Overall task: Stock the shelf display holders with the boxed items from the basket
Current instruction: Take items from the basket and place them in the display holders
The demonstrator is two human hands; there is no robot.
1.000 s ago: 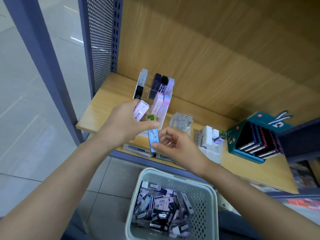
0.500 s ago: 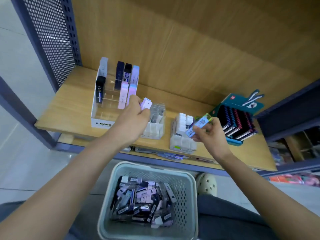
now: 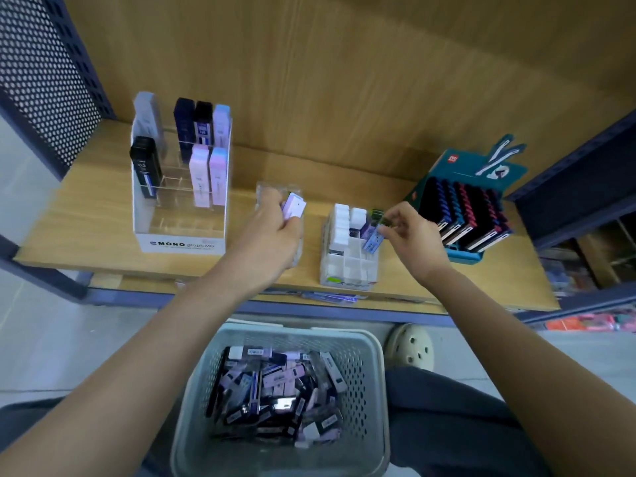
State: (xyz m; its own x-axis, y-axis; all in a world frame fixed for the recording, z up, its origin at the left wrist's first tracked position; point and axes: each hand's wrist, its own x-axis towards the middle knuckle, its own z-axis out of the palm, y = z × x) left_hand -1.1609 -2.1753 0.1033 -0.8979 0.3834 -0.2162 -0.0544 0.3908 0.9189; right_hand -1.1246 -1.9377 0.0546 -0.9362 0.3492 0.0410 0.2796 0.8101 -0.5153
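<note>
A grey perforated basket (image 3: 370,383) on my lap holds several small black, purple and white boxes (image 3: 275,390). My left hand (image 3: 265,242) grips a pale lilac box (image 3: 294,206) above a small clear holder (image 3: 272,191) on the wooden shelf. My right hand (image 3: 413,239) pinches a blue box with a green end (image 3: 373,241) over the white gridded holder (image 3: 347,266), which has white boxes in its left cells. At the left stands a tiered clear MONO display holder (image 3: 179,242) with several upright boxes.
A teal display box (image 3: 464,215) of dark pens stands at the right of the shelf (image 3: 79,228). Dark blue shelf uprights and perforated metal panels (image 3: 44,80) flank both sides. A beige clog (image 3: 409,349) rests on the floor beside the basket.
My right hand has lowered the blue box to the white gridded holder. My left hand has shifted right with the lilac box over the small clear holder. The camera has tilted down.
</note>
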